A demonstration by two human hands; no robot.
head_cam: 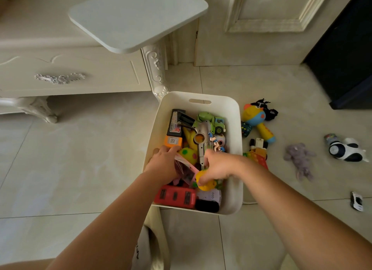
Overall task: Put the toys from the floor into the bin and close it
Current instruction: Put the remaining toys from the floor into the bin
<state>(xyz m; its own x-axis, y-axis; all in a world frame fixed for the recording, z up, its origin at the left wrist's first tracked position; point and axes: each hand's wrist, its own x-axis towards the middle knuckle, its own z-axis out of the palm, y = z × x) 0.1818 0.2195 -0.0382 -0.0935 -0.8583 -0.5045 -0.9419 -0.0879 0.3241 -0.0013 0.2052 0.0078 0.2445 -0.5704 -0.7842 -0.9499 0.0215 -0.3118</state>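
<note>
**Mid-drop into the bin, loads left on the floor**

Head view, the only one going. Looking straight down on a white bin (235, 128) sat on the tiled floor, already crammed with toys. Got both hands buried in the near half of it. Can see the right hand (218, 167) with fingers curled tight round a yellow toy (204, 182), low over the pile and just above a red bus-like toy (175, 197). Can see the left hand (164, 163) just beside it, fingers bent down over a pink flat toy (186, 172). Looks clamped on it, though can't make out the actual contact under the palm. So neither hand spread, both busy.

Key thing for the next grab: all the leftovers off to the right of the bin. Nearest: a little truck (258, 146) and a red-orange piece (259, 159), right up against the bin's right wall. Then a colourful rattle (255, 118), long axis diagonal, head toward the bin's far corner, handle pointing right and back toward the person. Further out: a purple plush (301, 159), a black-and-white panda toy (346, 150) and a small white car (356, 203), well apart from the bin. Makes the right hand the obvious nearer one, guessing here.

Also spotted a white rounded panel (138, 18) perched on the cabinet beyond the bin, up and to the left. Probably the lid, can't confirm. Would put it on the left hand's side. Closing not due yet.
</note>
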